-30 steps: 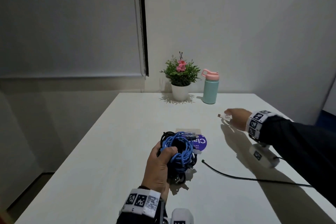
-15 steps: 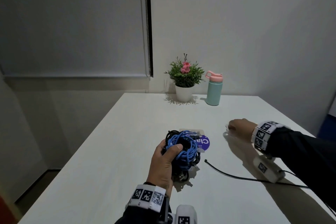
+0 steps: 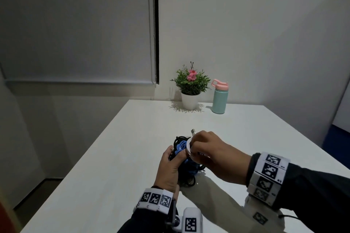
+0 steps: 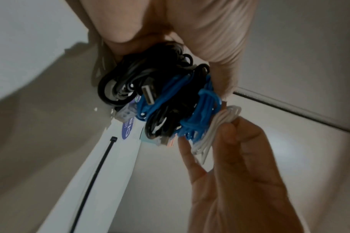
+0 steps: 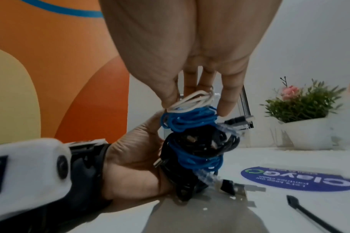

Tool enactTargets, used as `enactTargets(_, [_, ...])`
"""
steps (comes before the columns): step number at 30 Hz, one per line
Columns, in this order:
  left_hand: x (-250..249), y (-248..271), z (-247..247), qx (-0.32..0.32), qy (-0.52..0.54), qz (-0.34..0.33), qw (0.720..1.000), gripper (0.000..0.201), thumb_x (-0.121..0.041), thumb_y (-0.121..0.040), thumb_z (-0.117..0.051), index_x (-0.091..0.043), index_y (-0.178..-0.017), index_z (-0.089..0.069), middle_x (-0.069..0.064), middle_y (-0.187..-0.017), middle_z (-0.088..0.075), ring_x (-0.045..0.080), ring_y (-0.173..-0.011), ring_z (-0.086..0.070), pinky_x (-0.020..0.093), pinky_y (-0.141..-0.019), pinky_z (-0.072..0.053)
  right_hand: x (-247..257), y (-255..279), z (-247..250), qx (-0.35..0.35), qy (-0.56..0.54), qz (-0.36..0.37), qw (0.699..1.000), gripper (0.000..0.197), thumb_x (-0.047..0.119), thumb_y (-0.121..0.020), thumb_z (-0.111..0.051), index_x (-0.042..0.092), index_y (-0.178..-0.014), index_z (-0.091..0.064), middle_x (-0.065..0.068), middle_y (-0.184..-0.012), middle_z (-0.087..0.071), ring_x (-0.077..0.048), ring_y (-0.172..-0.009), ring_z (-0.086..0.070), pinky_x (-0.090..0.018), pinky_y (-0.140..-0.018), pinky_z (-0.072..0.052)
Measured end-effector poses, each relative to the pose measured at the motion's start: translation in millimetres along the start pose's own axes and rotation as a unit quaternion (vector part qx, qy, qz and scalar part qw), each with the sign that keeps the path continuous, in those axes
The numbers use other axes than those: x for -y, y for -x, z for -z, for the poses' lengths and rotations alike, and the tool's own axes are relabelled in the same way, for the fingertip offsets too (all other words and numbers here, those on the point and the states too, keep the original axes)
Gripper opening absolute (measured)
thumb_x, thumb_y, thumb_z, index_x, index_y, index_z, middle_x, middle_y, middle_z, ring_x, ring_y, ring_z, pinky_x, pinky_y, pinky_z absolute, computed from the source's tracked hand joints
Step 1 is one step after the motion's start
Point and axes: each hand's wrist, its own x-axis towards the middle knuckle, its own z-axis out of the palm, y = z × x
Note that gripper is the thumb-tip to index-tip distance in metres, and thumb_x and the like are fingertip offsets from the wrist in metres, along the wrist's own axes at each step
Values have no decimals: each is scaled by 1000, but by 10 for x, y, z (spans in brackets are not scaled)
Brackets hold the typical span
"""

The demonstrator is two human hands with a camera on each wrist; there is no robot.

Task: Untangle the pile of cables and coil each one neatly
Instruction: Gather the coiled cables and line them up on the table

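The right hand (image 3: pixel 212 155) pinches a small white cable (image 5: pixel 192 100) between thumb and fingertips, holding its loops against the top of the cable bundle (image 5: pixel 192 141). The left hand (image 3: pixel 170 168) wraps its fingers round that bundle from the side and steadies it just above the table (image 3: pixel 113 157).

To do this step well, I judge the left hand should keep a firm, quiet hold low on the bundle while the right works one strand at a time. Follow the white cable to a free plug and ease it out along its own path; a hard tug would likely tighten the blue loops around it. A silver plug (image 3: pixel 193 131) pokes up past the right hand's fingers, and it may be a good end to start from, though I cannot tell which cable it belongs to.

The bundle is a tight knot: blue cable (image 4: pixel 202 110) wound in bands round black cable (image 4: pixel 120 82), with a USB plug (image 4: pixel 148 94) jutting from its middle. Beside the bundle on the table lie a round blue sticker (image 5: pixel 297 179) and a black cable tie (image 5: pixel 313 216). Beyond the bundle, at the far edge, stand a potted plant (image 3: pixel 191 89) and a mint bottle (image 3: pixel 219 98).
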Motion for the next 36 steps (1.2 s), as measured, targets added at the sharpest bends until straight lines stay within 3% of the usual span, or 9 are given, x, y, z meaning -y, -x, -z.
enactTargets(4, [1,-22,13,2,28,11,1000,61,-34,-66,-83,-12,-122,-69,24,-117,-70,44,-109,-67,47,-82,-56,0,-63,-65,-34,-6,-2,999,8,17,-98,-57,19,-91,-61,5,-112,-53,-18,-98,-48,-21,-85,-41])
enactTargets(8, [-18,-10,31,31,71,11,997,61,-36,-58,-87,-13,-113,-75,22,-112,-72,35,-98,-71,42,-77,-57,61,-131,-81,-52,-6,-23,998,8,11,-93,-61,16,-88,-64,-2,-106,-58,-23,-94,-52,-31,-82,-45])
enactTargets(11, [-25,-6,55,59,76,20,995,57,-34,-65,-83,-13,-116,-72,25,-117,-69,36,-102,-69,50,-88,-57,72,-145,-48,-38,-2,-58,998,8,12,-93,-59,18,-89,-61,1,-103,-56,-22,-91,-49,-36,-81,-46])
enactTargets(16, [-63,-27,-17,26,-34,-19,999,98,-57,-51,-93,-8,-128,-60,28,-123,-66,47,-114,-63,64,-100,-48,163,-31,-54,9,40,-44,998,9,27,-94,-56,35,-98,-53,6,-105,-51,-19,-94,-46,-42,-70,-49])
enactTargets(19, [-57,-11,-28,43,-43,-32,998,75,-61,-53,-92,-22,-113,-71,21,-114,-72,40,-106,-69,53,-91,-57,161,-36,-3,8,34,-29,999,13,28,-98,-54,38,-105,-52,5,-107,-49,-17,-96,-46,-41,-70,-50])
enactTargets(24, [-55,-8,36,41,-2,-14,999,67,-34,-68,-85,-11,-127,-63,29,-122,-65,47,-108,-66,55,-89,-54,116,-80,73,30,-130,-65,989,22,0,-95,-52,14,-107,-65,1,-105,-54,-15,-92,-54,-43,-88,-50])
enactTargets(26, [-44,-17,37,16,-18,-17,1000,66,-27,-66,-77,-8,-127,-62,33,-125,-63,50,-108,-64,61,-90,-51,100,-71,127,0,-125,-62,990,31,-5,-88,-56,23,-102,-57,2,-106,-49,-14,-91,-54,-36,-83,-51])
enactTargets(32, [-31,-25,43,-27,-36,-10,999,55,-19,-66,-65,-11,-120,-66,28,-116,-68,40,-94,-69,52,-80,-54,75,-127,223,-55,-159,-70,983,17,10,-93,-62,21,-105,-55,2,-110,-48,-9,-94,-61,-20,-75,-54])
enactTargets(36, [-35,-42,57,-41,-30,-10,999,59,-18,-63,-68,-9,-121,-66,28,-117,-68,44,-100,-68,57,-86,-54,-162,-27,285,-126,-96,-149,976,6,22,-93,-64,20,-99,-62,3,-105,-57,-11,-89,-63,-26,-78,-54])
